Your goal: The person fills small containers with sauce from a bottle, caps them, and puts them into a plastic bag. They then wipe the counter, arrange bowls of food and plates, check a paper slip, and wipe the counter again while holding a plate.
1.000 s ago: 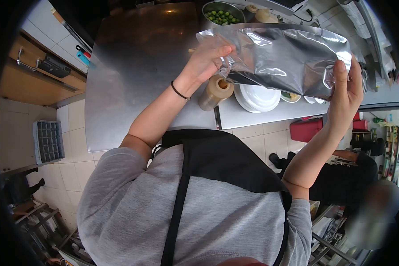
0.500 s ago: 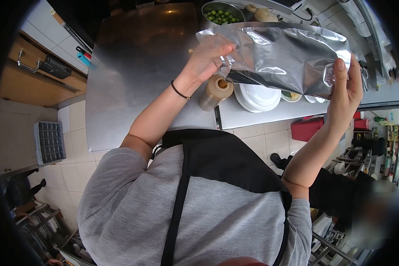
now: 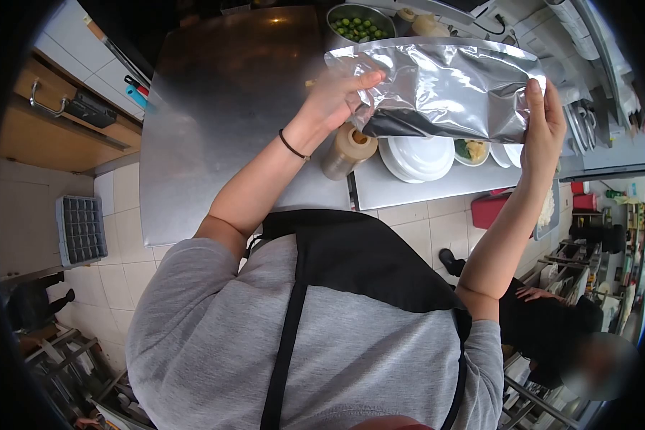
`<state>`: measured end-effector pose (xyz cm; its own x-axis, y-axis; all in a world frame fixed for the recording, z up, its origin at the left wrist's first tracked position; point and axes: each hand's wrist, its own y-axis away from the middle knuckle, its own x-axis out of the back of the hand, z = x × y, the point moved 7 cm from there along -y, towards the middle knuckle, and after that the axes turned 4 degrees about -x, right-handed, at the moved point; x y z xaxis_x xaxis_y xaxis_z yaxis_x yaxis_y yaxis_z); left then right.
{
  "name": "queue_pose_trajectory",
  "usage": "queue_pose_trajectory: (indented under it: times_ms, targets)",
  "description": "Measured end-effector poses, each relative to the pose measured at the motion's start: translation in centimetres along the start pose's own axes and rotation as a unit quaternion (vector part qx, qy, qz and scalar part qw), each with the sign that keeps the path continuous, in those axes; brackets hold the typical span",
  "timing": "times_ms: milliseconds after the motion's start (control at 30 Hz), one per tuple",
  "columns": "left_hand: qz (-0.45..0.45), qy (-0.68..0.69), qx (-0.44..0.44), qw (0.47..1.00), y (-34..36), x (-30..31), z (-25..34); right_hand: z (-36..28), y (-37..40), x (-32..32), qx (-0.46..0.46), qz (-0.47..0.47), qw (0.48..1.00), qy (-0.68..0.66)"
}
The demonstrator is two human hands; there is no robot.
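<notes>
A large silver foil bag is stretched between my two hands above the counter. My left hand, with a dark band at the wrist, pinches the bag's left end, thumb on top. At the right end, my right hand grips the bag, thumb on the near face and fingers behind. Below the bag's left end stands a squeeze bottle. White stacked plates and a bowl of food are partly covered by the bag's lower edge.
A metal bowl of green round vegetables sits behind the bag. The steel counter extends to the left. A red bin is on the floor at the right. Another person in dark clothes is at the lower right.
My right hand has moved left, bringing the bag's right end closer to my left hand. More of the food bowl shows. The other person at the lower right has shifted.
</notes>
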<state>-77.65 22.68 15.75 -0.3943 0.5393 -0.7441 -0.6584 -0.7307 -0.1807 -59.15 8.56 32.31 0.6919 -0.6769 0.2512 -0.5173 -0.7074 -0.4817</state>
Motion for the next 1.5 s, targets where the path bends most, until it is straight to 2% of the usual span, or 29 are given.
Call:
queue_pose_trajectory:
  times_ms: [133, 267, 433, 567, 733, 800, 867, 933, 1000, 1067, 1233, 1333, 1500]
  targets:
    - [0.054, -0.001, 0.027, 0.998, -0.2, 0.8, -0.8, 2.3, -1.2, 0.5, -0.002, -0.021, 0.999, -0.024]
    - [0.033, -0.004, 0.033, 0.999, -1.0, 1.8, -1.7, 3.8, -1.7, 0.7, -0.031, -0.025, 0.999, -0.022]
    - [0.059, 0.007, 0.091, 0.994, -1.3, 2.0, -2.8, 6.8, -2.5, 1.0, -0.078, -0.014, 0.994, -0.071]
    - [0.071, 0.012, 0.091, 0.993, -1.7, 2.2, -3.2, 9.6, -3.0, 1.0, -0.125, -0.015, 0.990, -0.069]
    - [0.075, 0.022, 0.163, 0.983, -2.1, 3.4, -4.6, 14.2, -3.1, 1.0, -0.163, -0.034, 0.984, -0.063]
    - [0.066, 0.018, 0.159, 0.985, -2.4, 3.9, -5.0, 16.0, -2.7, 1.2, -0.215, -0.010, 0.975, -0.058]
    - [0.057, 0.014, 0.155, 0.986, -2.8, 4.4, -5.3, 17.6, -2.3, 1.3, -0.233, -0.029, 0.970, -0.067]
    - [0.063, -0.007, 0.177, 0.982, -3.0, 5.0, -5.7, 20.5, -1.8, 1.6, -0.298, -0.025, 0.949, -0.104]
    - [0.051, -0.021, 0.173, 0.983, -3.1, 4.4, -5.4, 21.8, -1.1, 1.4, -0.310, -0.033, 0.942, -0.123]
    - [0.038, -0.036, 0.168, 0.984, -3.2, 4.0, -5.2, 23.4, 0.3, 1.3, -0.373, -0.048, 0.914, -0.149]
    - [0.022, -0.082, 0.195, 0.977, -3.5, 4.3, -6.1, 26.4, 3.2, 1.7, -0.391, -0.011, 0.903, -0.180]
    - [0.012, -0.120, 0.204, 0.972, -3.7, 4.0, -6.3, 27.1, 5.1, 1.8, -0.403, -0.019, 0.892, -0.205]
    - [-0.011, -0.217, 0.189, 0.958, -5.5, 4.1, -6.4, 24.0, 7.8, 1.2, -0.382, 0.017, 0.889, -0.252]
